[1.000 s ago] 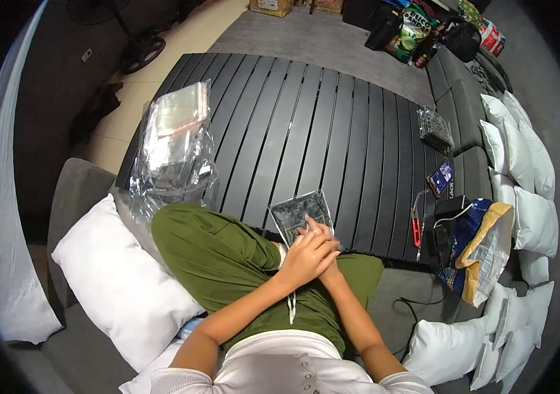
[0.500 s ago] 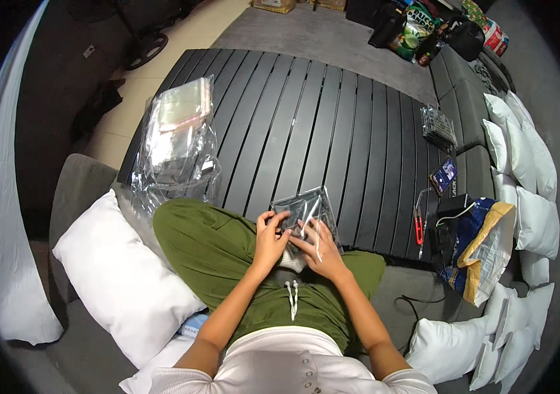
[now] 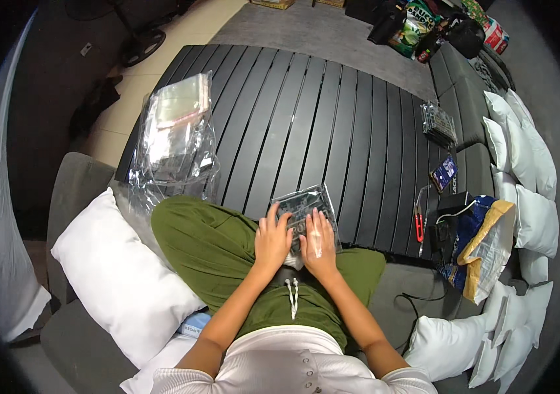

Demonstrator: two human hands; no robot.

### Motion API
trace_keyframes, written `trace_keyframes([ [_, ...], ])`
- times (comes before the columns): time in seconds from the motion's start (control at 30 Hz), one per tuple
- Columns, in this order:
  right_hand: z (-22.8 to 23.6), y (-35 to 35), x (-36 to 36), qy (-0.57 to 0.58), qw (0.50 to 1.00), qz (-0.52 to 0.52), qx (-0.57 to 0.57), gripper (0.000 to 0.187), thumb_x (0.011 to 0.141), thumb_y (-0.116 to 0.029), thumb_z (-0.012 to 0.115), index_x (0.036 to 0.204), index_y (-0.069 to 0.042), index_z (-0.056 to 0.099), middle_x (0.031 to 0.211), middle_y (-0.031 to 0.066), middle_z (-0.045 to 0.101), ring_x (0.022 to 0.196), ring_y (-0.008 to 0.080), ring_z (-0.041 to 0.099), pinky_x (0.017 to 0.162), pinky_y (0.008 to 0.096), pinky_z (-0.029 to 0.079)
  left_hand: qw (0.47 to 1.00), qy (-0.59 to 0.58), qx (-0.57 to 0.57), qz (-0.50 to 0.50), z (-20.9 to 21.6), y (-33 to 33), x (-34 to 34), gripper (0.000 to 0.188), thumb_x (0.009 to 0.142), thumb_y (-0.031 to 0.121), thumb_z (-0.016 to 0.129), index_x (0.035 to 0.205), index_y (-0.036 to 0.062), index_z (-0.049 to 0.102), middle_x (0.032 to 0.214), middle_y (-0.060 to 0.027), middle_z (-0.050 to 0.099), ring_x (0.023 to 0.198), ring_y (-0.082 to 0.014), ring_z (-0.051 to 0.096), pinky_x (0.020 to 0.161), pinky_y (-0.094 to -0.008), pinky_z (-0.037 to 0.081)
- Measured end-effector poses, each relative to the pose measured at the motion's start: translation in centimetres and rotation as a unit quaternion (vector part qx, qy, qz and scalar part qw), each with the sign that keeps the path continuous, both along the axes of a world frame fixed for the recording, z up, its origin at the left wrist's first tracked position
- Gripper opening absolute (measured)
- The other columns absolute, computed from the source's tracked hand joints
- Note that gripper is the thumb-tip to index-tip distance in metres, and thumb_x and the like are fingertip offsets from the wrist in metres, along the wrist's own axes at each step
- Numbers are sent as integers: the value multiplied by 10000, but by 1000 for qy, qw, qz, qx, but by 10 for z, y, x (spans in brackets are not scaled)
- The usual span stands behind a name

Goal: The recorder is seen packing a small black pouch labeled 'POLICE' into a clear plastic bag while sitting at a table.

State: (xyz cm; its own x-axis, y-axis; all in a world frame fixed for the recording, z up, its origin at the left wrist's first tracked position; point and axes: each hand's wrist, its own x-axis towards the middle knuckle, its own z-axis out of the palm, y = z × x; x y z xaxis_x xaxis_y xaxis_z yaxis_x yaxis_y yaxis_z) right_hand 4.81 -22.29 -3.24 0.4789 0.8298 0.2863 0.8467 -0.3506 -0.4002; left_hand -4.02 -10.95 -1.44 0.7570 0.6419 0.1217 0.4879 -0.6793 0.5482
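Observation:
A flat clear plastic package (image 3: 302, 199) with a dark, patterned content lies at the table's near edge, over my lap. My left hand (image 3: 272, 240) rests on its left part with the fingers stretched out. My right hand (image 3: 319, 243) lies flat on its right part, fingers extended and pointing away from me. Neither hand is closed around the package. What exactly is inside cannot be made out. On the table's left side, a pile of clear plastic bags (image 3: 173, 141) reaches down toward my left knee.
The black slatted table (image 3: 280, 125) spans the middle. Along its right side are a stack of similar packages (image 3: 439, 125), a phone-like object (image 3: 444, 174), a red cutter (image 3: 418, 226) and a blue-and-yellow sack (image 3: 480, 246). White pillows (image 3: 119, 279) lie on the grey sofa.
Both hands have flattened and spread over the package. My right hand's fingers now point straight ahead instead of slanting left. The plastic lies smoother, and its dark content shows more clearly.

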Motion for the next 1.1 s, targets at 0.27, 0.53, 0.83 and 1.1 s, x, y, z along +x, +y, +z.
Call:
trace_keyframes([
  [0.27, 4, 18, -1, -21, 998, -43, -34, 551, 865, -186, 509, 1320, 88, 361, 1383, 262, 340, 1285, 395, 321, 1072, 461, 234, 989, 27, 33, -142, -2, 24, 3, 561, 758, 160, 647, 1285, 122, 456, 1296, -51, 455, 1124, -294, 426, 986, -438, 292],
  [0.53, -11, 25, 3, 24, 995, -93, -24, 554, 883, -204, 493, 1326, 93, 346, 1404, 238, 317, 1285, 375, 323, 1048, 452, 281, 986, 67, -14, -152, 3, 37, 9, 626, 720, 183, 697, 1292, 139, 448, 1269, -36, 451, 1152, -268, 411, 982, -452, 284],
  [0.83, -2, 36, -1, 34, 987, -147, -54, 651, 843, -224, 506, 1360, 99, 278, 1429, 282, 252, 1318, 393, 264, 1076, 455, 224, 986, 75, -19, -147, 4, 40, 10, 636, 709, 183, 709, 1287, 151, 446, 1277, -26, 447, 1156, -249, 415, 963, -438, 299],
  [1.1, -5, 35, 4, 45, 984, -143, -95, 670, 843, -240, 510, 1378, 78, 263, 1451, 239, 239, 1299, 361, 299, 1044, 466, 254, 985, 79, -37, -147, 4, 42, 10, 646, 702, 175, 717, 1289, 164, 447, 1288, -20, 444, 1158, -247, 415, 961, -438, 299],
])
